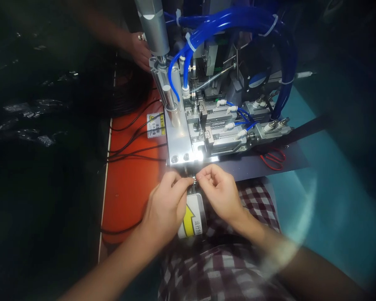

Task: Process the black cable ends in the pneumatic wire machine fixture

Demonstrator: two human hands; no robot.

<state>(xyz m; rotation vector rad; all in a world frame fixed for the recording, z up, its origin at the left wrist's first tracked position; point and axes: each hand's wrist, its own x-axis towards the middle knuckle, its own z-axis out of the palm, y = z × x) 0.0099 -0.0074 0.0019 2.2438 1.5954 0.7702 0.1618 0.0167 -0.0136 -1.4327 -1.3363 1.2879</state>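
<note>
My left hand (167, 200) and my right hand (221, 190) meet at the front edge of a metal machine (180, 144). Thumb and forefinger of each are pinched together around a small shiny metal piece (194, 180), too small to name. It sits over a narrow metal track (192, 189) that runs out of the machine toward me. Below my fingers, a white label with a yellow arrow (189, 221) lies partly behind my left hand. The fingertips hide most of what they grip.
Thick blue air hoses (238, 19) arch over the machine's cylinders. Red-handled scissors (273, 159) lie at right on a dark sheet. Black cables (134, 156) cross the orange tabletop (125, 188). Another person's hand (141, 52) rests at the machine's far left side.
</note>
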